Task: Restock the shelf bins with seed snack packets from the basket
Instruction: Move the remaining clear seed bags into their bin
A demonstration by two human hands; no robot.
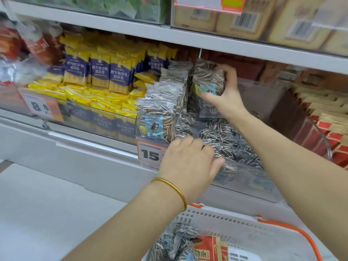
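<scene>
Shelf bin (pixel 244 178) ahead: my right hand (pixel 224 91) grips a seed packet (pixel 208 80) upright at its back, while my left hand (pixel 188 159), nearer the basket (pixel 226 221) below, rests bent-fingered on flat-lying packets (pixel 222 140), grip unclear.

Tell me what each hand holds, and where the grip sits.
Right hand grips an upright seed packet by its right side, thumb across its front. Left hand rests on flat packets; a grip there cannot be told.

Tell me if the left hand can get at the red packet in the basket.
Likely yes: the left hand is on seed packets in the bin, and the red packet lies exposed in the open basket below, nothing between.
</scene>
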